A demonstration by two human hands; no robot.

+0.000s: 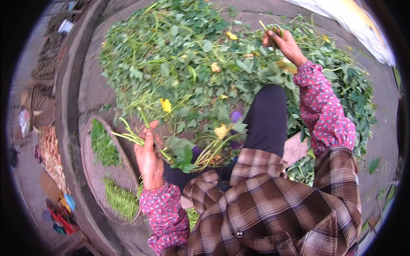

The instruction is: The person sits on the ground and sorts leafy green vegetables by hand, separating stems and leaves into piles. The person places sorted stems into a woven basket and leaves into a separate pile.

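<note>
My left hand (150,153) grips a bunch of green leafy stems (166,155), with cut ends pointing to the left and leaves and a yellowed leaf (221,131) hanging to the right over my lap. Raised over the far right part of the leaf pile, my right hand (280,41) is closed on short green stalks (263,25). A wide heap of green vines and leaves (179,73), dotted with yellow leaves, covers the ground before me. Both forearms wear pink floral sleeves.
At the left lies a flat round woven tray (93,188) with green leaves (104,144) and a bundle of trimmed green stalks (121,198). Beyond it runs a concrete ledge (69,105). White sheeting (352,28) lies at the upper right. A red object (62,220) is at the lower left.
</note>
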